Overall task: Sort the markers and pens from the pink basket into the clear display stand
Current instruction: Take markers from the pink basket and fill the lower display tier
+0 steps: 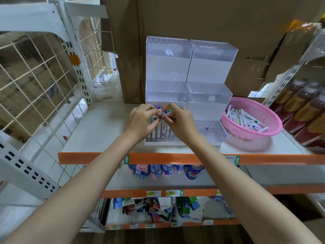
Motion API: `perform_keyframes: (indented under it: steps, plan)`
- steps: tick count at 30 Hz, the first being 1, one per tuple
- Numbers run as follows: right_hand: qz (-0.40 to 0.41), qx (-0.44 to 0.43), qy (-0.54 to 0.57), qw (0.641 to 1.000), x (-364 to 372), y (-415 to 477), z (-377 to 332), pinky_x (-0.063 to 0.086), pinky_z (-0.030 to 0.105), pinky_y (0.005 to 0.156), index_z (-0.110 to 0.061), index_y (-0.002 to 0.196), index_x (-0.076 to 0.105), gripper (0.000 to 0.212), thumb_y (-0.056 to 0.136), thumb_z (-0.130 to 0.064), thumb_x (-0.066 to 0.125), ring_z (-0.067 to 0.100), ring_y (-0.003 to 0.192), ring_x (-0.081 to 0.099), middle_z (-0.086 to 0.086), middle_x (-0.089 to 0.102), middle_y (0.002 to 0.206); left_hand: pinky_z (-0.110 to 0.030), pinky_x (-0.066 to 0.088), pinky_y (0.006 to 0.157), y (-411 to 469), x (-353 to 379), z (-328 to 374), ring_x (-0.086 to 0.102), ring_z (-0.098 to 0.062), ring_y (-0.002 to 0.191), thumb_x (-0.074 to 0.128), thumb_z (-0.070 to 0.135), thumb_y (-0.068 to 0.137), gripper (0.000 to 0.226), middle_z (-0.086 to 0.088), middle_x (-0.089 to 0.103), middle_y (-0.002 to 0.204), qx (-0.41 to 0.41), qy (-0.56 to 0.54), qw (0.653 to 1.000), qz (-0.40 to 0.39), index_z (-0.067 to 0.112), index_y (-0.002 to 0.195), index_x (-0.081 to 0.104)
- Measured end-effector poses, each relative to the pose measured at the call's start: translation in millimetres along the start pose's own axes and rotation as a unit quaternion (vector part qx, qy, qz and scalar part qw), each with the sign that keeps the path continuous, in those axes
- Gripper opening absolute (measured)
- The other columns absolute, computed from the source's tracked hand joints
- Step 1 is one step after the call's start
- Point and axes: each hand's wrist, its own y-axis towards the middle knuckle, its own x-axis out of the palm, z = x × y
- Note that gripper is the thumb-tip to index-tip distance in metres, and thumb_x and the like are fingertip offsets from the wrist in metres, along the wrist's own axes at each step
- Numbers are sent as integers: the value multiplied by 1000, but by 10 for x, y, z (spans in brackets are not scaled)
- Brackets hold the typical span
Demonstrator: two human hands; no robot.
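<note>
Both hands are up at the shelf (98, 124), a white board with an orange front edge (158, 158). The left hand (142, 120) and right hand (181, 122) meet fingertip to fingertip, fingers curled, both pinching the top of a white marker (162, 125). That marker stands upright in the lowest left tier of the clear display stand (190, 67), among a small row of standing markers with coloured caps (165, 111).

The stand is 2 stepped units set side by side, 3 tiers each, backed against brown cardboard boxes (193, 14). 2 white pens (212, 98) sit in the middle tier on the right.

Just to the right of the stand, on the same shelf, sits the pink basket (274, 120), with a loose heap of markers and pens (246, 118) lying inside.

A white wire grid (35, 76) closes off the left side, and dark bottles (307, 111) crowd the right. On the shelf below are pastel packets (154, 170) and a blue can (193, 171), and lower still a jumble of coloured packs (158, 208).
</note>
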Motion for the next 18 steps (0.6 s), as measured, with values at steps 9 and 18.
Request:
perform_keyframes:
  steps: [9,18]
  plan:
    - [-50,1,-23,998,67,-125,56,56,44,70,-6,101,55,18,87,-7,66,28,71,66,11,69,77,-35,41,79,-11,-13,27,60,-22,92,71,20,82,13,-1,65,96,-5,-2,1000,2,14,94,72]
    - [5,-80,-154,985,28,-80,90,49,35,61,-9,96,67,17,81,-16,73,29,81,61,8,66,88,-34,39,82,-21,-26,33,59,-21,95,68,21,84,14,0,64,99,-9,4,1000,-7,15,96,70]
